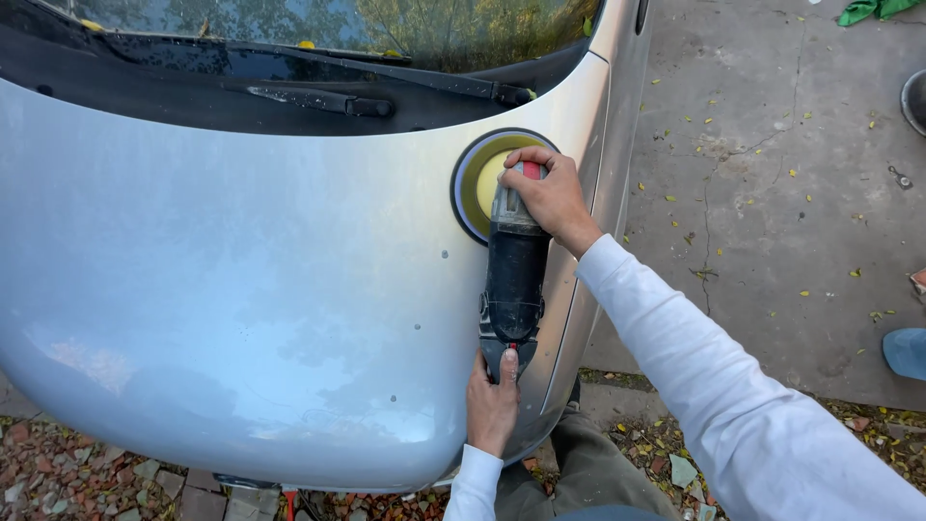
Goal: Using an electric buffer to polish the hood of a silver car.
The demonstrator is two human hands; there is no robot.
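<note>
Silver car hood fills the frame; right hand grips the polisher head at upper centre, left hand wraps its rear handle below.

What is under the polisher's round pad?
The yellow pad lies flat on the silver car bonnet. The paint directly beneath it is covered, and the right hand hides the polisher head.
</note>
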